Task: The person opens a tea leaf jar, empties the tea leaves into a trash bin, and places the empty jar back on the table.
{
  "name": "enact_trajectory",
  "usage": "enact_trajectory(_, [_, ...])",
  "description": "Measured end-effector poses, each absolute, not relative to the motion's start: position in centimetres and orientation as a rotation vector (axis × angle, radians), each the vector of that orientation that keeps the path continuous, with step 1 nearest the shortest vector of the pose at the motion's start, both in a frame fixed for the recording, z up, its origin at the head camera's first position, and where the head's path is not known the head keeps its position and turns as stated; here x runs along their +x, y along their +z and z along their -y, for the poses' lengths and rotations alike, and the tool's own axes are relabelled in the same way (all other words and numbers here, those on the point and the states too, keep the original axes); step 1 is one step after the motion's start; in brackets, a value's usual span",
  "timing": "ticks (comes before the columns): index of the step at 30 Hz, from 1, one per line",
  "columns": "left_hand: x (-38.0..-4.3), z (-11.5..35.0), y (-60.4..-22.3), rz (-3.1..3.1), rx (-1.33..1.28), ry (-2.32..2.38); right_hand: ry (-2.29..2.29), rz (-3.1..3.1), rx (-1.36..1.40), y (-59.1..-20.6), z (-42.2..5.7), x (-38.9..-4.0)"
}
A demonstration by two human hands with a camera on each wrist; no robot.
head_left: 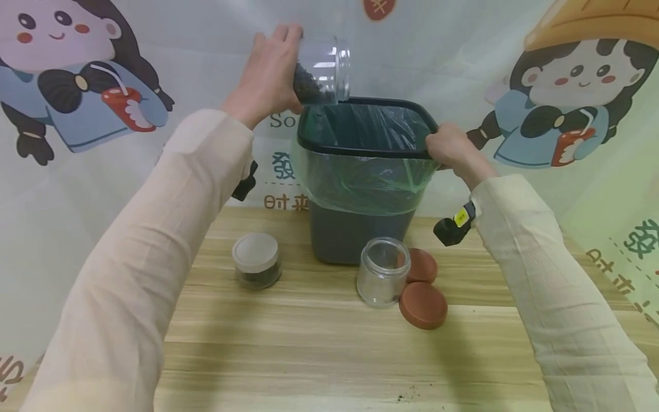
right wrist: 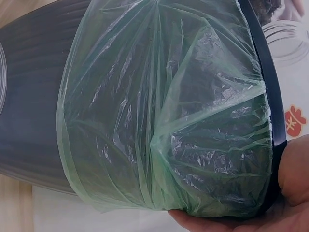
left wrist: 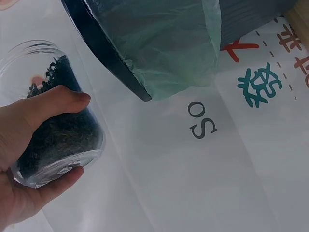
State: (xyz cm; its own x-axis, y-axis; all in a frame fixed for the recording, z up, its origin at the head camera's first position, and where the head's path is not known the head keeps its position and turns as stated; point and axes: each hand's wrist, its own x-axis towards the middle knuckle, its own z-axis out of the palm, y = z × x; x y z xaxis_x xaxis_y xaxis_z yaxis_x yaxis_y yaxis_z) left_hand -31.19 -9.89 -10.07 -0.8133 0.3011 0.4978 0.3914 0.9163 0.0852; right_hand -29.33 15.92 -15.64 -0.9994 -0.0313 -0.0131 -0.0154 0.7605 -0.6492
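My left hand grips a clear glass jar of dark, leafy bits, tipped on its side just above the bin's left rim. In the left wrist view the dark bits lie heaped toward the jar's base, and thumb and fingers wrap round the glass. Below the jar's mouth stands a dark grey trash bin, lined with a thin green plastic bag folded over its rim. My right hand holds the bin's right rim, thumb at the black edge and fingers beneath the bag in the right wrist view.
On the wooden table a white-lidded jar with dark contents stands left of the bin. An uncovered glass jar stands in front, beside two reddish-brown lids. Dark crumbs lie near the front edge. A printed cloth hangs behind.
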Motion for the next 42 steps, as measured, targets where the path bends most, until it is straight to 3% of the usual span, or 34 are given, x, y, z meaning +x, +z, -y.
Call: enact_trajectory(42, [-31.1,7.6,-8.4,2.411,-0.540,0.325,-1.025,-3.002,0.023,-15.7,-15.8,-29.4])
